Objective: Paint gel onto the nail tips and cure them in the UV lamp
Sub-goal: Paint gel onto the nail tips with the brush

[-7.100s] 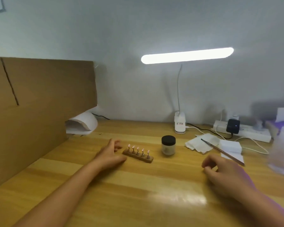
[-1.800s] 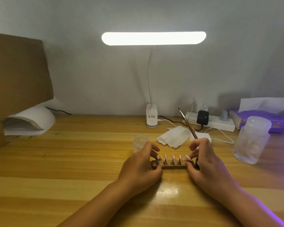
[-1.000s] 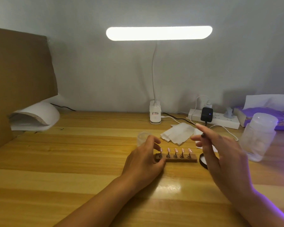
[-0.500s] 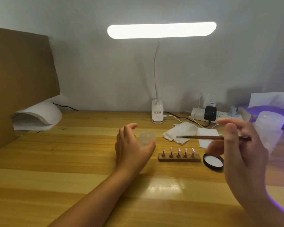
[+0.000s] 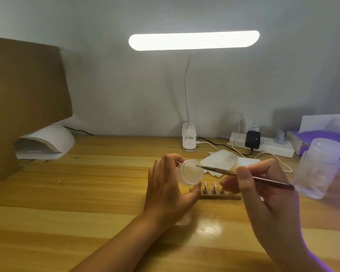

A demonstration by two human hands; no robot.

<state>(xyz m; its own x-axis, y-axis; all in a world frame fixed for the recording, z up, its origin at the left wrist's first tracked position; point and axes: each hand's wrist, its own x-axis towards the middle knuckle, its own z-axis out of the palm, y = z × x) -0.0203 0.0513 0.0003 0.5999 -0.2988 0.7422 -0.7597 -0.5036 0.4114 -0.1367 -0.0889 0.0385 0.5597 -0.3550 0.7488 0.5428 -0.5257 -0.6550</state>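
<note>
- Near the nail tips (image 5: 210,183) on their holder (image 5: 220,197), a tilted gel jar (image 5: 190,171) is gripped by the left hand (image 5: 169,191).
- A brush (image 5: 220,170), pinched by the right hand (image 5: 263,185), is held at its mouth.
- Gel loading seems underway; a steady carry to the tips is needed next.

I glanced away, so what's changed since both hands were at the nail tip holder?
The left hand let go of the holder and lifted the clear jar, tilted. The right hand swung the brush down, tip at the jar's mouth. Holder and UV lamp stayed put.
</note>
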